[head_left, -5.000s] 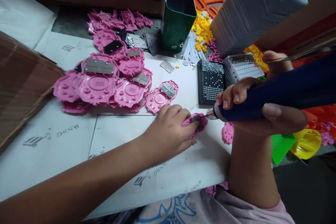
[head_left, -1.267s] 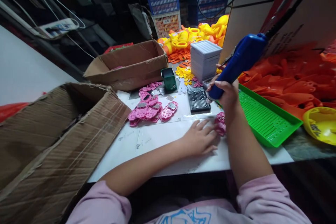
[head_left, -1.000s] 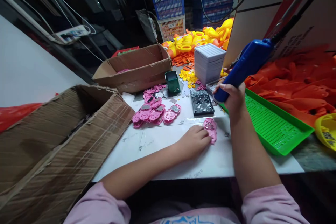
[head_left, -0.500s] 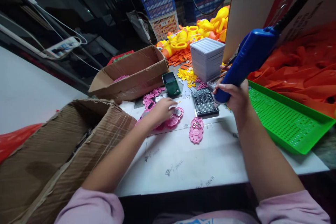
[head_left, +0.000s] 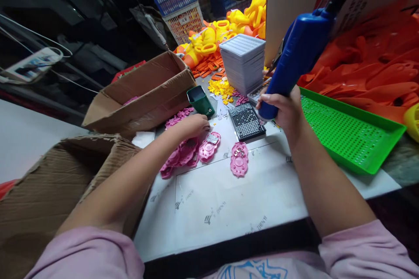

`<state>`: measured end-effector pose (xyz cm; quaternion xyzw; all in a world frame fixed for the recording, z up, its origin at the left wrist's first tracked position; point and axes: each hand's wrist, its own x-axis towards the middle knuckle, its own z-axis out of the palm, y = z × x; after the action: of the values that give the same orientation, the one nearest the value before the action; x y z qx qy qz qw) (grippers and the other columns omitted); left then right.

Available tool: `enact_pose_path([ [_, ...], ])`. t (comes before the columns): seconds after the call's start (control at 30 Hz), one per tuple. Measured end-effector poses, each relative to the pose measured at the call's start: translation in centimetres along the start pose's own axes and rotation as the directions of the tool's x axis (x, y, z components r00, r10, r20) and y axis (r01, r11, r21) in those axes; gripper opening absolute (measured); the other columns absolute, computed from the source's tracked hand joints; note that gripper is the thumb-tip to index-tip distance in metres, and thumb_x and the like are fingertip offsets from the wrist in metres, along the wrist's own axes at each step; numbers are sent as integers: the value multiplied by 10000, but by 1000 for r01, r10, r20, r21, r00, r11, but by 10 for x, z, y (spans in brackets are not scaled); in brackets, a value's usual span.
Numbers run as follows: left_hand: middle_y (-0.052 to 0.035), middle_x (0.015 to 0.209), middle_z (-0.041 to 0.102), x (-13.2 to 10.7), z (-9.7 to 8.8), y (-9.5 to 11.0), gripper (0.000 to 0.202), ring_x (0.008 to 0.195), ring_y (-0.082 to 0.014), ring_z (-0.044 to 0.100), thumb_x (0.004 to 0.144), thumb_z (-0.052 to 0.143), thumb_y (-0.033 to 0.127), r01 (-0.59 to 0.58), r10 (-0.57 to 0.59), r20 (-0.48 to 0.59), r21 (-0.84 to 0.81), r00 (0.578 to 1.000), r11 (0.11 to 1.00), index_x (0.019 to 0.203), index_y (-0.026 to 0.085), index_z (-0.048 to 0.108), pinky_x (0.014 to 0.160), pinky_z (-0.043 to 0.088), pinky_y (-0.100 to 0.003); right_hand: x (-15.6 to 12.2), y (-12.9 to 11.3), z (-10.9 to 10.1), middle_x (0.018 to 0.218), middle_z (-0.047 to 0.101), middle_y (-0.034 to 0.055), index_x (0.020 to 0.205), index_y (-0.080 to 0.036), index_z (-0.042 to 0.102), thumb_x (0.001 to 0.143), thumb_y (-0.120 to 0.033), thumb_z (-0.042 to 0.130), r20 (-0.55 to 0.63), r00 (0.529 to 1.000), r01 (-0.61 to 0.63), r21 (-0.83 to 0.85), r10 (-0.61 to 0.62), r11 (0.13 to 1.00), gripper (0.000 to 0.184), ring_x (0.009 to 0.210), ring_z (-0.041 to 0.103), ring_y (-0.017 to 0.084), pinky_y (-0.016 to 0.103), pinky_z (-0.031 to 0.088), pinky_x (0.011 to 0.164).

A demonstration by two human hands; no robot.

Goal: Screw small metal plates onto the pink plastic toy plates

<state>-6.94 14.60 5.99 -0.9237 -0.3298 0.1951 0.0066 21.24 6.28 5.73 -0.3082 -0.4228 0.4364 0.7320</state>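
Observation:
My right hand (head_left: 284,107) is wrapped round a blue electric screwdriver (head_left: 299,48), tilted, its tip over the edge of a black perforated screw tray (head_left: 248,123). My left hand (head_left: 195,125) is at the left, just in front of a dark green cup (head_left: 200,101). Its fingers are curled downward, and what they hold, if anything, is hidden. Below that hand lies a pile of pink plastic shells (head_left: 181,154). One pink shell with a silvery piece (head_left: 209,147) rests at the pile's right. Another pink shell with small metal parts (head_left: 239,160) lies alone on the white sheet.
Cardboard boxes (head_left: 140,104) line the left side. A stack of white trays (head_left: 242,63) stands behind the screw tray, near small yellow pieces (head_left: 221,90). At the right are a green perforated tray (head_left: 350,133) and orange parts (head_left: 363,74). Yellow toy parts (head_left: 209,39) are heaped behind.
My left hand has moved from the pink shell with the silvery piece, back toward the green cup, uncovering that shell. My right hand still holds the screwdriver near the screw tray. The view has shifted.

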Motion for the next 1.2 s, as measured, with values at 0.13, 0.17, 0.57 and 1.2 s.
enact_pose_path([
  [0.13, -83, 1040, 655, -1, -3, 6, 175, 855, -164, 616, 877, 567, 189, -8, 7, 38, 25, 999, 1000, 948, 169, 726, 777, 453, -252, -1, -4, 3, 567, 606, -51, 718, -237, 607, 504, -279, 785, -1, 1000, -11, 21, 11, 1000, 281, 437, 563, 133, 281, 435, 416],
  [0.17, -87, 1024, 655, -3, -3, 8, 162, 847, -163, 618, 886, 568, 190, 1, -3, 50, 38, 999, 999, 937, 156, 718, 777, 462, -260, -2, -4, 3, 567, 607, -50, 724, -236, 609, 510, -281, 786, 6, 1000, -11, 17, 10, 1000, 282, 440, 564, 133, 283, 436, 421],
  [0.57, -44, 926, 674, -2, -6, 18, 228, 816, -159, 656, 952, 607, 344, 145, -148, 19, 120, 989, 982, 992, 123, 650, 769, 561, -341, -2, -4, 7, 549, 621, -67, 841, -250, 593, 485, -275, 802, 22, 999, -32, 55, 30, 998, 414, 427, 558, 135, 282, 428, 418],
  [1.2, -164, 1047, 691, -31, 44, 149, 246, 912, -251, 636, 959, 471, 176, -155, 66, -622, -90, 780, 984, 1108, 143, 664, 771, 549, -418, -3, -7, 9, 563, 603, -83, 849, -252, 573, 493, -297, 786, 8, 999, -39, 25, 39, 999, 418, 441, 552, 122, 276, 445, 430],
])
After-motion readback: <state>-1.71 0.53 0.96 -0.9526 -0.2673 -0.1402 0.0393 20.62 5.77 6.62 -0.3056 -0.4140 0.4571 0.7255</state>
